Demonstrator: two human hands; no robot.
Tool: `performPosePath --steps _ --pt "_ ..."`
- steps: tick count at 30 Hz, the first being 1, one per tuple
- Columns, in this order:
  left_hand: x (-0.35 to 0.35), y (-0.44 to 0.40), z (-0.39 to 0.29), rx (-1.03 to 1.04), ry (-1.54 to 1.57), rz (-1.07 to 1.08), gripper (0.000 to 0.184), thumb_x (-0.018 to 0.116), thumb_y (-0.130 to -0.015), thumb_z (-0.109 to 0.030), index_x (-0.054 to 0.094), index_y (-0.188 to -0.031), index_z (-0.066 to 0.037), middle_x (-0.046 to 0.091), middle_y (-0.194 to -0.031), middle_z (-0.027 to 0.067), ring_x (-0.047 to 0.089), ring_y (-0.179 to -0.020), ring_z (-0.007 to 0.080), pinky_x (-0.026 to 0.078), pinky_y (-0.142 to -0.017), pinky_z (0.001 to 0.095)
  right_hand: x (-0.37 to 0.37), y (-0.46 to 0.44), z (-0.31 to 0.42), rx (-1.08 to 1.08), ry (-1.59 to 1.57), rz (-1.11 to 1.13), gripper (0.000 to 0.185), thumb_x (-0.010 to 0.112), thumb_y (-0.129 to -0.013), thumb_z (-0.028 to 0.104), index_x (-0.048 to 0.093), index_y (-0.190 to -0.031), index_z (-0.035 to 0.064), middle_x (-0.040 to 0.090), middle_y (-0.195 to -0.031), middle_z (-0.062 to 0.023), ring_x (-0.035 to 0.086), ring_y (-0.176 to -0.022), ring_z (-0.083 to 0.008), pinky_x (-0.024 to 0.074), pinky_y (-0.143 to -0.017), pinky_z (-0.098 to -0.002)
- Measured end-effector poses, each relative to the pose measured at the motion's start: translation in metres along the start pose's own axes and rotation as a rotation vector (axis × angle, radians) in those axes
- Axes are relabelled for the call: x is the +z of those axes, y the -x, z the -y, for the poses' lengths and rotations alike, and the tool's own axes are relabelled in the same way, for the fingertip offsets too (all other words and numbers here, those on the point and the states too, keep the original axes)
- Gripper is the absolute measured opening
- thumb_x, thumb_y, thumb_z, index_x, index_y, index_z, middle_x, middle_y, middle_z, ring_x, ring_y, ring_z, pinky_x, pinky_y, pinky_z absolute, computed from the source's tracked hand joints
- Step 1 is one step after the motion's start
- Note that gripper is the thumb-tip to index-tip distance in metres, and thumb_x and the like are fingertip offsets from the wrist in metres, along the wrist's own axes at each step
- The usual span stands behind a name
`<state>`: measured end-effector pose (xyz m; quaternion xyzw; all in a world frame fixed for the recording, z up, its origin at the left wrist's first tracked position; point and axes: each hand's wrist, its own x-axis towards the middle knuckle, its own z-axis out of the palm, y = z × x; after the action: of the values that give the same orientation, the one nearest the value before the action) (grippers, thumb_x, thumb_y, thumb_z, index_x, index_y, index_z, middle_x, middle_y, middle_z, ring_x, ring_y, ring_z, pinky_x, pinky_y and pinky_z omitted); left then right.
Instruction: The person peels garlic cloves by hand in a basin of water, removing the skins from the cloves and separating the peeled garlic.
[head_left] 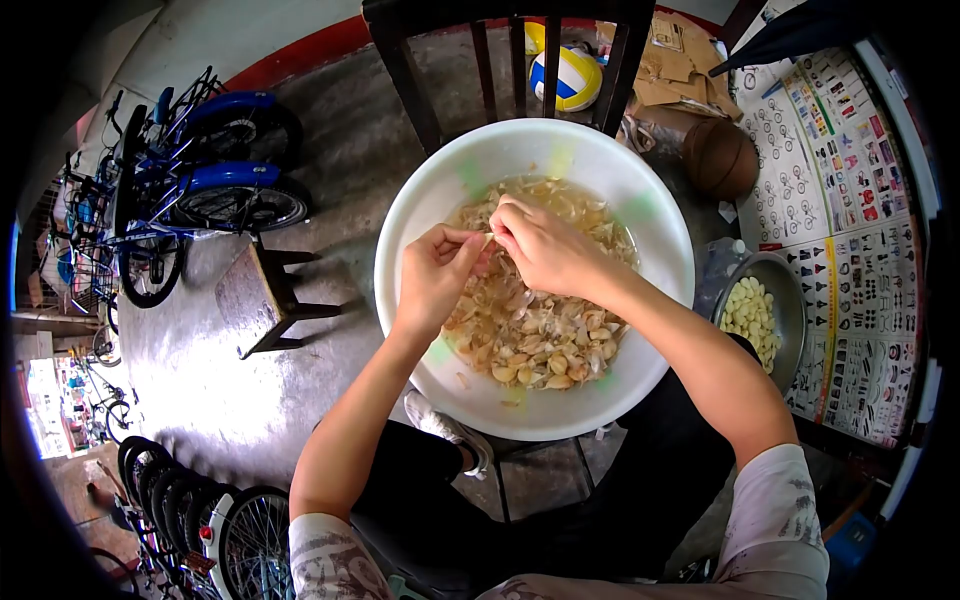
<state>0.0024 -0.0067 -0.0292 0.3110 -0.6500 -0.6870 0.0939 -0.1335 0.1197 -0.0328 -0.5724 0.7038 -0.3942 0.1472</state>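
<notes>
A large white basin holds water with many unpeeled garlic cloves and loose skins floating in it. Above its middle, my left hand and my right hand meet at the fingertips. Between them is a small pale garlic clove, pinched by the left thumb and fingers. The right fingers are curled closed against the same clove and partly hide it. To the right of the basin, a metal bowl contains peeled white cloves.
A dark wooden chair stands behind the basin, near a volleyball and a brown ball. A small stool and several bicycles are at the left. Printed sheets cover a surface at the right.
</notes>
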Motion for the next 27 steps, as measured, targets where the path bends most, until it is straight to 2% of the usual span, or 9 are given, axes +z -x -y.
performPosePath --steps 4,6,9,12,14,15,17,20,27 --pt "0.002 0.001 -0.001 0.025 0.061 -0.048 0.016 0.063 -0.093 -0.006 0.061 -0.098 0.009 0.069 -0.089 0.0128 0.068 -0.080 0.0137 0.056 -0.073 0.0242 0.001 0.000 0.000 -0.012 -0.043 -0.029 0.006 0.051 -0.092 0.002 0.045 -0.091 0.0022 0.052 -0.086 -0.0137 0.054 -0.075 -0.0327 0.0433 -0.067 -0.0406" --pt "0.002 0.001 -0.001 0.036 0.032 -0.013 0.018 0.061 -0.095 -0.010 0.060 -0.099 0.008 0.068 -0.096 0.0119 0.068 -0.090 0.0153 0.058 -0.080 0.0277 0.000 0.000 0.000 -0.015 -0.060 -0.035 0.006 0.051 -0.092 0.002 0.045 -0.091 0.0021 0.052 -0.086 -0.0137 0.054 -0.075 -0.0324 0.0434 -0.068 -0.0404" --pt "0.003 0.002 -0.003 0.035 0.056 -0.025 0.018 0.060 -0.095 -0.010 0.060 -0.099 0.008 0.068 -0.096 0.0120 0.068 -0.090 0.0157 0.058 -0.080 0.0275 0.001 0.000 -0.001 -0.010 -0.085 -0.039 0.005 0.050 -0.093 0.003 0.046 -0.091 0.0018 0.052 -0.085 -0.0137 0.053 -0.075 -0.0322 0.0437 -0.068 -0.0392" --pt "0.003 0.003 -0.005 0.026 0.049 -0.029 0.017 0.060 -0.096 -0.010 0.060 -0.099 0.007 0.068 -0.096 0.0124 0.068 -0.090 0.0156 0.058 -0.079 0.0273 0.003 -0.001 -0.004 -0.033 -0.133 -0.068 0.003 0.048 -0.094 0.002 0.046 -0.092 0.0015 0.052 -0.083 -0.0121 0.052 -0.072 -0.0272 0.0441 -0.068 -0.0377" --pt "0.002 0.001 -0.006 0.008 0.045 -0.038 0.018 0.060 -0.096 -0.010 0.059 -0.099 0.007 0.068 -0.096 0.0127 0.067 -0.089 0.0153 0.058 -0.079 0.0273 0.003 -0.001 -0.004 0.041 -0.261 -0.065 0.002 0.048 -0.094 0.001 0.047 -0.093 0.0011 0.053 -0.083 -0.0101 0.053 -0.072 -0.0207 0.0453 -0.067 -0.0349" --pt "0.001 0.001 -0.006 -0.009 0.042 -0.047 0.018 0.060 -0.096 -0.010 0.059 -0.099 0.007 0.067 -0.097 0.0130 0.067 -0.089 0.0150 0.058 -0.078 0.0272 0.003 -0.001 -0.005 0.041 -0.262 -0.063 0.002 0.048 -0.094 0.001 0.047 -0.093 0.0011 0.053 -0.083 -0.0101 0.053 -0.072 -0.0207 0.0453 -0.067 -0.0349" --pt "0.000 0.001 -0.007 0.008 0.062 -0.044 0.018 0.061 -0.096 -0.011 0.059 -0.099 0.007 0.067 -0.096 0.0130 0.067 -0.088 0.0147 0.058 -0.078 0.0271 0.004 -0.003 -0.008 0.143 -0.389 -0.070 0.002 0.050 -0.094 0.002 0.049 -0.093 0.0012 0.055 -0.085 -0.0077 0.054 -0.075 -0.0154 0.0475 -0.069 -0.0318" --pt "0.001 0.002 -0.006 0.026 0.089 -0.034 0.018 0.061 -0.096 -0.012 0.059 -0.099 0.006 0.067 -0.096 0.0126 0.067 -0.088 0.0142 0.058 -0.077 0.0266 0.002 -0.003 -0.015 0.125 -0.240 -0.029 0.005 0.056 -0.092 0.004 0.052 -0.094 0.0012 0.058 -0.090 -0.0063 0.056 -0.076 -0.0145 0.0494 -0.071 -0.0294" --pt "0.001 0.000 -0.001 0.041 0.017 -0.034 0.015 0.063 -0.094 -0.009 0.060 -0.098 0.005 0.068 -0.095 0.0115 0.067 -0.084 0.0130 0.057 -0.079 0.0257 0.001 -0.004 -0.003 0.091 -0.311 -0.102 0.018 0.066 -0.086 0.002 0.058 -0.102 0.0013 0.061 -0.087 -0.0048 0.059 -0.078 -0.0135 0.0512 -0.073 -0.0283"
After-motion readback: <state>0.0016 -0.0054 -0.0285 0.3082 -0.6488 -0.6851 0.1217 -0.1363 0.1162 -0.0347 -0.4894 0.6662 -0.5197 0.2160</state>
